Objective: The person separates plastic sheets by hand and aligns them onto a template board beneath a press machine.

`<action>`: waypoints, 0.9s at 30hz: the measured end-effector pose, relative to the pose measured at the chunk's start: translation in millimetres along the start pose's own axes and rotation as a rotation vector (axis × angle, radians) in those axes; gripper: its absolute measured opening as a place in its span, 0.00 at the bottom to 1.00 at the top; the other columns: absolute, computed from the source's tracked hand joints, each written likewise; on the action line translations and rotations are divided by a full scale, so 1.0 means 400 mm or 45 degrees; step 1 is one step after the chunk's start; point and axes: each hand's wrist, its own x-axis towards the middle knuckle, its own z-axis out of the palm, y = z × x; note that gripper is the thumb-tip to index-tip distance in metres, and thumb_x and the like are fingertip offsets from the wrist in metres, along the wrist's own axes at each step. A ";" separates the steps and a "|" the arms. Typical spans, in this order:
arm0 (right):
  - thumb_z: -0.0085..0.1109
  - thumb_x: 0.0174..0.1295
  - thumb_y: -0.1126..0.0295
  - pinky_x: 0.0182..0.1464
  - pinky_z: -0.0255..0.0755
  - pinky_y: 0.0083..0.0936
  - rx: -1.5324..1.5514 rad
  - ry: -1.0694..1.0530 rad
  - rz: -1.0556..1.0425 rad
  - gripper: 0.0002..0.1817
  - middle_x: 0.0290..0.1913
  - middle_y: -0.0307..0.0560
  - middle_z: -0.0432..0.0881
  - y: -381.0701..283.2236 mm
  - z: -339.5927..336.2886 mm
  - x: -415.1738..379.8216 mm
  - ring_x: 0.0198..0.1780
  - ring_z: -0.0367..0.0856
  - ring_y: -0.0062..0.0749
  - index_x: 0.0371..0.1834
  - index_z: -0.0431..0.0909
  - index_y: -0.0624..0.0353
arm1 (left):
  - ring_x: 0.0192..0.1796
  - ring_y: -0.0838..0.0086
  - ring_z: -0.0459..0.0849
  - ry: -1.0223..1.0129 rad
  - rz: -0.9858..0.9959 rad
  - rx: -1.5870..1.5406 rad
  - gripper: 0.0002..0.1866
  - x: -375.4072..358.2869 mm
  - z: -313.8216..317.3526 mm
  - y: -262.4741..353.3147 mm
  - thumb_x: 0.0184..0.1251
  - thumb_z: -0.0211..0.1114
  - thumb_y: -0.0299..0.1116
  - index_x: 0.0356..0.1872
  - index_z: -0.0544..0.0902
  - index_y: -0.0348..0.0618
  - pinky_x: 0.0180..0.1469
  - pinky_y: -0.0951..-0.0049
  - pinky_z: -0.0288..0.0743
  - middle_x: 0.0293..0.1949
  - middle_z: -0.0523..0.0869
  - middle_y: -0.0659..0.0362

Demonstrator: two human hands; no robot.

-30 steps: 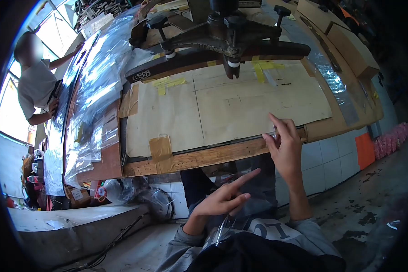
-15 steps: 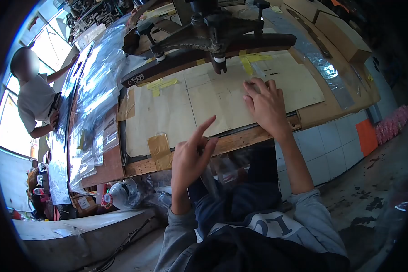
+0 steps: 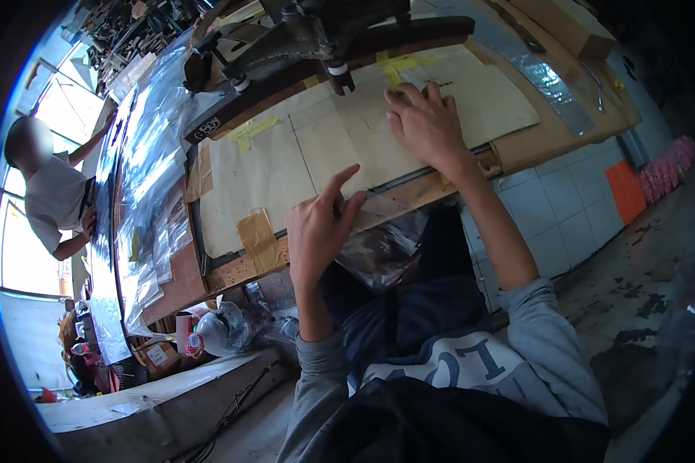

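1. Both hands have been shifted since the earliest frame: the left hand [image 3: 316, 235] has been raised from above the lap to the near edge of the worktable [image 3: 228, 275], and the right hand [image 3: 428, 127] has been carried inward from that edge.
2. Beyond the hands, a black metal bracket [image 3: 309, 48] is held over the table's far part, its bar overhanging the paper sheet's far side.
3. The paper sheet [image 3: 340, 154] is laid flat on the table, beneath the right hand.
4. Left index finger and thumb are spread apart; right fingers are bent over the sheet. Whether anything is grasped by either hand cannot be told.
5. Clear film [image 3: 394, 203] is seen across the wooden edge between the hands; its support cannot be determined.
6. Brown tape [image 3: 261, 241] is lapped over the sheet's near edge, and yellow tape [image 3: 251, 133] is stuck farther in, apparently to prevent slipping.
7. Drawn lines [image 3: 300, 147] are noted, presumably placed as alignment marks.
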 end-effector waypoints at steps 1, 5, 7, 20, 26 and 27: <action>0.58 0.62 0.60 0.51 0.68 0.45 0.027 0.016 0.002 0.18 0.53 0.38 0.78 0.002 0.004 -0.001 0.55 0.71 0.41 0.52 0.81 0.54 | 0.19 0.65 0.79 0.008 0.011 0.023 0.19 0.000 -0.001 0.001 0.64 0.67 0.38 0.56 0.81 0.51 0.26 0.66 0.70 0.16 0.76 0.57; 0.57 0.63 0.58 0.52 0.68 0.45 0.056 0.008 0.037 0.18 0.54 0.36 0.78 0.009 0.002 -0.007 0.55 0.72 0.41 0.54 0.81 0.51 | 0.19 0.66 0.78 0.001 -0.024 0.022 0.17 0.003 0.001 0.005 0.64 0.67 0.38 0.54 0.82 0.52 0.27 0.67 0.70 0.16 0.76 0.56; 0.57 0.63 0.58 0.52 0.68 0.44 0.073 0.018 0.061 0.18 0.52 0.36 0.79 0.007 0.001 -0.005 0.55 0.72 0.41 0.53 0.81 0.52 | 0.19 0.66 0.78 -0.013 -0.045 0.012 0.17 0.002 0.003 0.007 0.64 0.66 0.38 0.54 0.82 0.53 0.27 0.68 0.70 0.16 0.75 0.56; 0.60 0.60 0.53 0.56 0.67 0.41 0.237 -0.044 0.054 0.22 0.55 0.38 0.79 0.024 -0.009 -0.014 0.56 0.70 0.41 0.51 0.83 0.57 | 0.18 0.70 0.76 -0.029 -0.061 0.000 0.15 0.005 0.000 0.011 0.65 0.66 0.39 0.51 0.83 0.53 0.27 0.69 0.68 0.15 0.75 0.59; 0.60 0.59 0.51 0.58 0.66 0.41 0.233 -0.096 0.053 0.26 0.58 0.40 0.78 0.022 -0.020 -0.015 0.57 0.70 0.42 0.54 0.81 0.58 | 0.18 0.70 0.75 -0.032 -0.067 -0.030 0.14 0.007 0.001 0.007 0.64 0.66 0.39 0.51 0.84 0.53 0.26 0.69 0.67 0.15 0.75 0.59; 0.60 0.59 0.51 0.58 0.66 0.41 0.230 -0.088 0.047 0.26 0.58 0.40 0.78 0.026 -0.017 -0.016 0.56 0.70 0.42 0.54 0.81 0.58 | 0.18 0.70 0.75 -0.036 -0.075 -0.040 0.14 0.008 0.003 0.009 0.64 0.66 0.38 0.51 0.84 0.53 0.26 0.69 0.67 0.15 0.74 0.59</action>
